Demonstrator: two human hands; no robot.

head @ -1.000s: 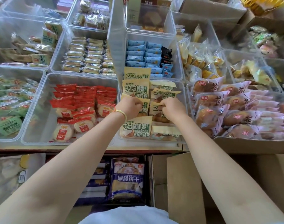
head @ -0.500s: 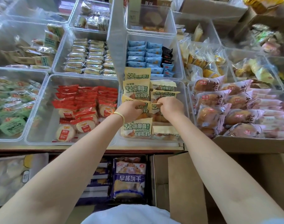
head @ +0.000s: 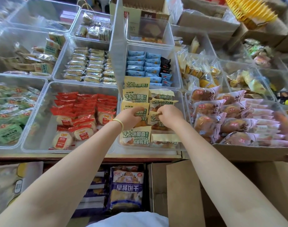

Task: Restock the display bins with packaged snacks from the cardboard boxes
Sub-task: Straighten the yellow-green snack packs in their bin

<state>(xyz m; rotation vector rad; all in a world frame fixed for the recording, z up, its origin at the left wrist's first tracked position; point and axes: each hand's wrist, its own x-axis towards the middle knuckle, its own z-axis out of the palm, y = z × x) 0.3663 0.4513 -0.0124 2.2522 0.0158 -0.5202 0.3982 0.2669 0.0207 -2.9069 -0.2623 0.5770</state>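
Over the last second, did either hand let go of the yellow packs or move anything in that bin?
No visible change. The left hand and right hand stay curled on the yellow packets in the clear bin, apparently straightening the rows; nothing was released or lifted. The red packets alongside lie as before.

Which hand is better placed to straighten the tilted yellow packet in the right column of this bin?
Right, probably. The right hand already pinches the tilted yellow packet in that column, while the left hand rests on the left column's packets.
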